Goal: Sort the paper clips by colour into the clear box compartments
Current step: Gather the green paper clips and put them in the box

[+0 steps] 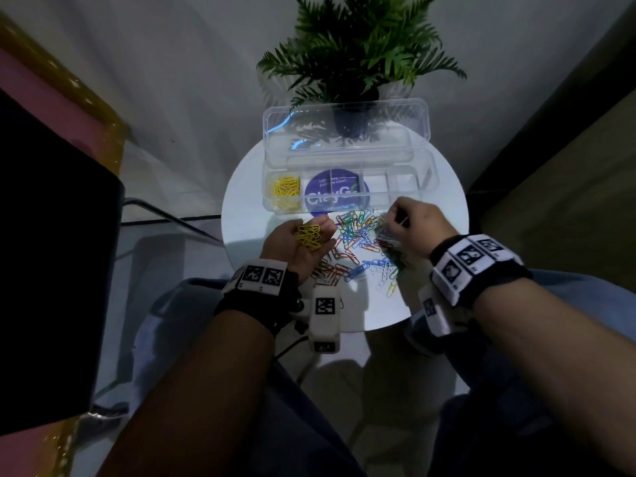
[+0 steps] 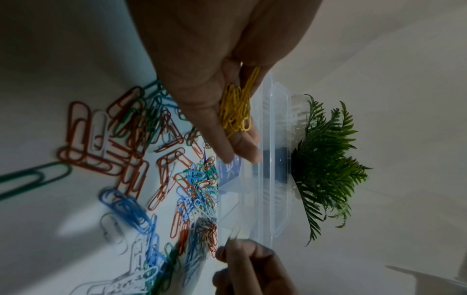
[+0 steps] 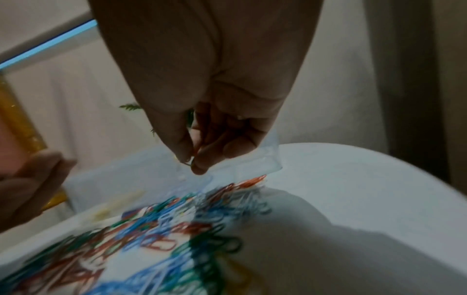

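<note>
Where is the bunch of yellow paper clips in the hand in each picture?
Head: the yellow clips lie in the left hand, left of centre, in front of the clear box.
Left wrist: yellow clips at upper centre, cupped against the fingers.
Right wrist: not in view; only fingertips at the left edge.
Shared landmark: the mixed clip pile on the white table.

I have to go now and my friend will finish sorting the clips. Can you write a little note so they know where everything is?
Left hand: palm up, cupping a bunch of yellow clips.
Right hand: fingers pinched over the mixed pile; what they hold is too blurred to tell.
Clear box: open on the round table, behind the pile.
Done: some yellow clips in the far-left compartment.
Left: drop in the yellows you hold, then sort red, blue, green and white.
</note>
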Demonstrator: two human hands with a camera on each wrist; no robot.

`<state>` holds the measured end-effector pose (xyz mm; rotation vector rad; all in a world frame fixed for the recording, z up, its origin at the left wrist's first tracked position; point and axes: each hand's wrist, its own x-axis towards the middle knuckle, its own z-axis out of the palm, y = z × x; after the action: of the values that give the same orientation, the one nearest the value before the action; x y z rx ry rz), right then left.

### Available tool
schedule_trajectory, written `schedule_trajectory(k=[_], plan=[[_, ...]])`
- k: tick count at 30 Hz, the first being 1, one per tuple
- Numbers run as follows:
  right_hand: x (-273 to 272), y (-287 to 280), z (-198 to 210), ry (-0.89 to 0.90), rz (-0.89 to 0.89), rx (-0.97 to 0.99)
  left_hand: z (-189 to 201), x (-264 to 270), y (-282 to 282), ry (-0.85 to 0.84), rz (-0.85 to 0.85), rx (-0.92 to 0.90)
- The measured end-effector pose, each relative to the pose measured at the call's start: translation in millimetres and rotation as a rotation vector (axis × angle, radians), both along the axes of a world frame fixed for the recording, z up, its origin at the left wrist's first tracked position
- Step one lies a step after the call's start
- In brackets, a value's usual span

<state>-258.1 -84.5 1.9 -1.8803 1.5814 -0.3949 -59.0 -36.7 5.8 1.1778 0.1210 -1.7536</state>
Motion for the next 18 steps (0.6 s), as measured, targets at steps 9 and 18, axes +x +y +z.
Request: schedule_trajectory(k=[9,18], plan=[[-39.9,8.7,2.6,0.338,0.100,0.266,-0.9,-3.8,-1.7,-0.035,0.012,-0.028],[-21.5,14.2,6.2,0.451,0.192,0.248,-5.8,-5.0,-0.8,-0.052,0.016,-0.016]])
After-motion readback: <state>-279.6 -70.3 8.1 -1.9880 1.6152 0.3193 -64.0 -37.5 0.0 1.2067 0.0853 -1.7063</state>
